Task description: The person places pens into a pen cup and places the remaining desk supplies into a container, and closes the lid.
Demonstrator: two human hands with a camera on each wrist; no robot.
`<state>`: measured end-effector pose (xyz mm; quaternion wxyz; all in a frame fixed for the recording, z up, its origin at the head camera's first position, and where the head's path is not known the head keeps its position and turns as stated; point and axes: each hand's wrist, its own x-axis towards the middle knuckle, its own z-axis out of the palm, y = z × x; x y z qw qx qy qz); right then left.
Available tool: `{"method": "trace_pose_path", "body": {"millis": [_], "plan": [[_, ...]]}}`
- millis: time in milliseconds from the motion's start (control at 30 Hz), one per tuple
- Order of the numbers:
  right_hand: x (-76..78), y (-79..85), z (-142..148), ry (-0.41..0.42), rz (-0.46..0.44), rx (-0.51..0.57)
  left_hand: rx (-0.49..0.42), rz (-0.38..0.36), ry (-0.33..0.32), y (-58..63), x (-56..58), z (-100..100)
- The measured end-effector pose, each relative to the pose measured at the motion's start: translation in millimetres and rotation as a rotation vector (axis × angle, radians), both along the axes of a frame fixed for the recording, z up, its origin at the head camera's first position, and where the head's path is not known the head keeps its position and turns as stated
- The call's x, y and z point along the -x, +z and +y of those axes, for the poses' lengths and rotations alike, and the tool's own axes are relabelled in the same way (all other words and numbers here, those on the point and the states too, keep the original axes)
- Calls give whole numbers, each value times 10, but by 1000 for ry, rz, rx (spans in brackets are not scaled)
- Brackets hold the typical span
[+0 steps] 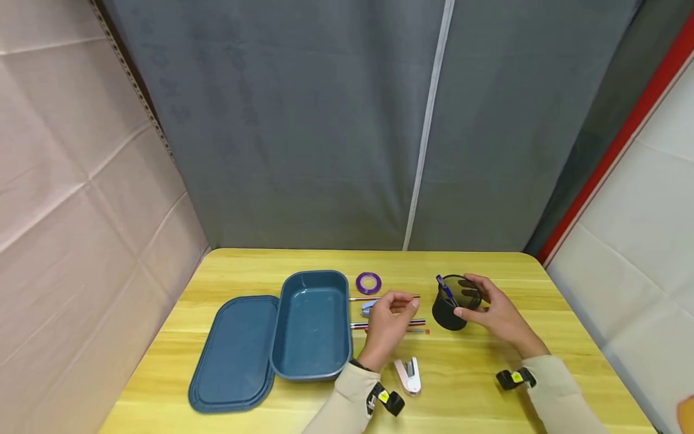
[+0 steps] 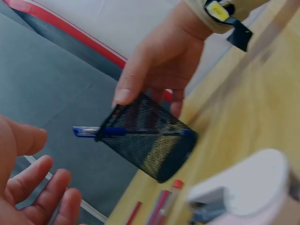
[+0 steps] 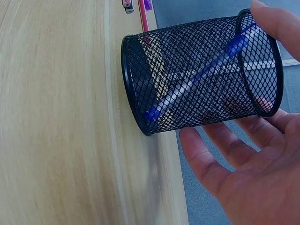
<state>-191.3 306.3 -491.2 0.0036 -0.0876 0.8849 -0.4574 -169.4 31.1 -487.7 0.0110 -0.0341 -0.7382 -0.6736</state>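
Observation:
My right hand (image 1: pixel 501 313) grips a black mesh pen cup (image 1: pixel 449 318) near its rim, the thumb on one side and the fingers on the other. A blue pen (image 1: pixel 444 287) leans inside the cup, its capped end sticking out over the rim. In the right wrist view the mesh cup (image 3: pixel 197 79) shows the pen slanting through it, close over the table. My left hand (image 1: pixel 386 328) hovers left of the cup above several pencils (image 1: pixel 420 322), holding nothing. The left wrist view has the left hand's fingers (image 2: pixel 26 180) loosely bent and apart from the cup.
A blue-grey open box (image 1: pixel 309 343) stands left of my left hand, with its matching lid (image 1: pixel 235 355) farther left. Behind the hands lies a purple tape roll (image 1: pixel 359 283). A light blue object (image 1: pixel 365 309) is partly hidden by the left hand. Nearer is a white-and-pink stapler (image 1: pixel 413 381).

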Motion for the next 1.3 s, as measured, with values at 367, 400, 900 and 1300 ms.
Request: {"method": "trace_pose_path", "body": {"millis": [367,400,900,1300], "plan": [[-13,7,8,-3,-4,-5,74,41,140,-202,-145,-23],[-13,7,10,-3,-4,-6,86,47,158,-216,-152,-27],[-8,1,17,4,-5,9,415,152,276,-399,-260,-113],[-6,-14,20,8,3,2,514,201,305,-516,-240,-174]]}}
